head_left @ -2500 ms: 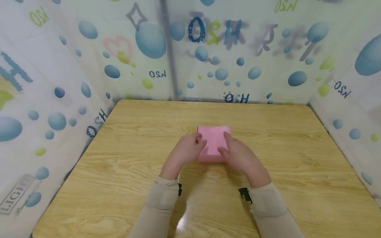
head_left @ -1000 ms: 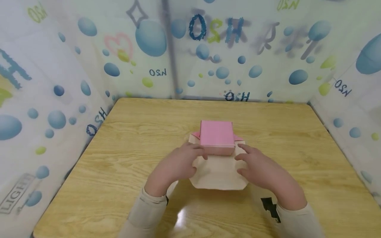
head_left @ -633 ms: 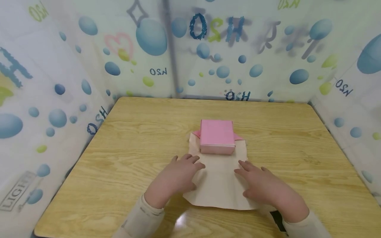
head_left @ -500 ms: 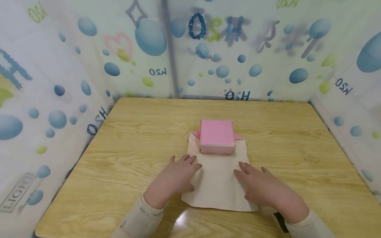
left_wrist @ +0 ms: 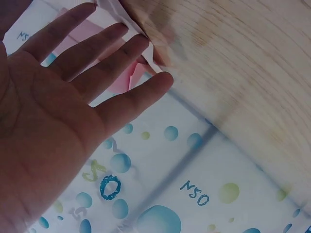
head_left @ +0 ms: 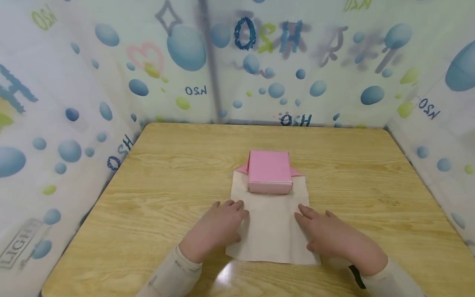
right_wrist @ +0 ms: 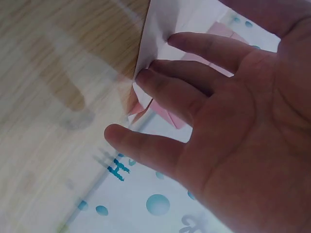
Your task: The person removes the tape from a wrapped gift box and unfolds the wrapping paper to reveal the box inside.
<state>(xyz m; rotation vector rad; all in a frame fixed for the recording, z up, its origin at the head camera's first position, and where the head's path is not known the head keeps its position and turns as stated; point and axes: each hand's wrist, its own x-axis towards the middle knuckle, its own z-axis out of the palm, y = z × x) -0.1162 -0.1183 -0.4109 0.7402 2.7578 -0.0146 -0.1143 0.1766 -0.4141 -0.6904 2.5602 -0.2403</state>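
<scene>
A small pink box [head_left: 270,167] sits on the far end of a cream sheet [head_left: 271,231], which spreads toward me on the table. Pink corners [head_left: 297,172] of the sheet show on both sides of the box. My left hand [head_left: 215,227] lies at the sheet's left edge with its fingers spread. At the right edge is my right hand [head_left: 332,233], its fingers straight too. Both wrist views show extended fingers; several fingertips [right_wrist: 143,76] of the right hand touch the sheet's edge. Neither hand grips anything.
The wooden table [head_left: 178,165] extends around the sheet on every side. Walls [head_left: 319,62] printed with blue and green bubbles stand behind it and to the left and right.
First both hands held a folded pink bundle. The sheet then opened toward me, uncovering the box. Over the last half second it flattened a little and the hands shifted slightly.
</scene>
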